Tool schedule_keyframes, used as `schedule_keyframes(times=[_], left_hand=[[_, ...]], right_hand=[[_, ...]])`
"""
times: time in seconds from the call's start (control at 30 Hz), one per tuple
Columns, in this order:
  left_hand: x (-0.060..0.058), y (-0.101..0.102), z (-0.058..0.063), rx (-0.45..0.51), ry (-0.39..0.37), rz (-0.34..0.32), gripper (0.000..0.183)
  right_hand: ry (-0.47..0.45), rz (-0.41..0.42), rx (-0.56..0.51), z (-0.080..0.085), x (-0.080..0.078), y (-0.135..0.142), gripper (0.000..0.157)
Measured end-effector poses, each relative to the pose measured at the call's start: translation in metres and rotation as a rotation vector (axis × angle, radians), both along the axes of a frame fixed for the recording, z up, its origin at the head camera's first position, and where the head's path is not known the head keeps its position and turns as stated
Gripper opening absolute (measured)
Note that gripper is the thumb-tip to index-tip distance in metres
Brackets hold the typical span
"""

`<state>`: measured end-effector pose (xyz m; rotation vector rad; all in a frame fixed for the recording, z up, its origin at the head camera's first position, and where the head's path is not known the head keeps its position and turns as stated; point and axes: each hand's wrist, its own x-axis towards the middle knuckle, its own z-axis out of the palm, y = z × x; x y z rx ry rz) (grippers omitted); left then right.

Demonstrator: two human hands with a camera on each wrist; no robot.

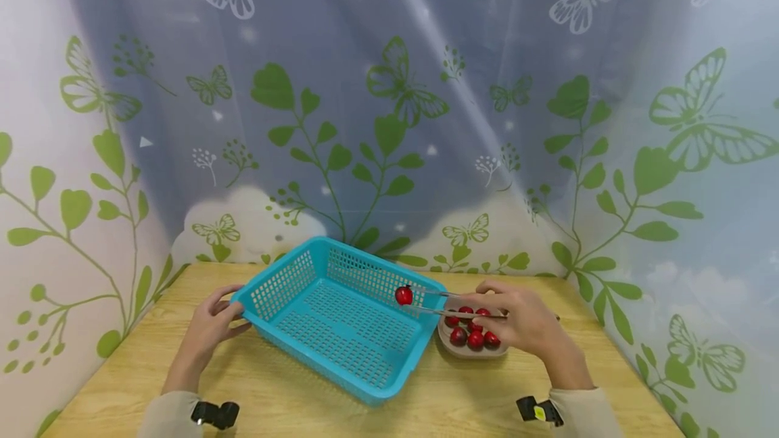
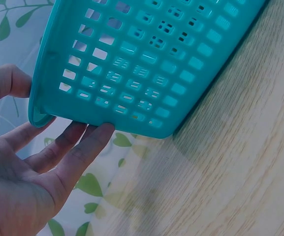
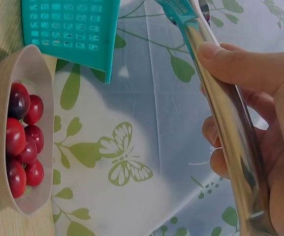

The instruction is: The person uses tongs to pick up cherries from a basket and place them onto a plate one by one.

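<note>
My left hand holds the left corner of a blue plastic basket. In the left wrist view, the thumb lies at the rim and the fingers touch the perforated wall. With my right hand I grip metal tongs, thumb on one side and fingers on the other. Between the tongs' tips is a round red fruit like a plum, over the right part of the basket. More red plums lie in a small beige bowl beneath the right hand.
Basket and bowl stand on a light wood-grain table, the bowl close to the basket's right end. A curtain printed with leaves and butterflies hangs behind the table and along both sides.
</note>
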<state>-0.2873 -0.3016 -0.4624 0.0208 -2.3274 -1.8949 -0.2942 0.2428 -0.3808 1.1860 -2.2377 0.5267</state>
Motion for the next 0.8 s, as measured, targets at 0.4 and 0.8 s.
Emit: schedule_keyframes(times=[0.4,0.8], left_hand=[[-0.001,0.000,0.001,0.007,0.012,-0.004,0.053],[-0.001,0.000,-0.001,0.008,0.013,0.000,0.053]], right_hand=[[-0.009,-0.048,-0.004,0.005,0.004,0.017,0.046],[0.003,-0.108,-0.014,0.007,0.011,0.034,0.050]])
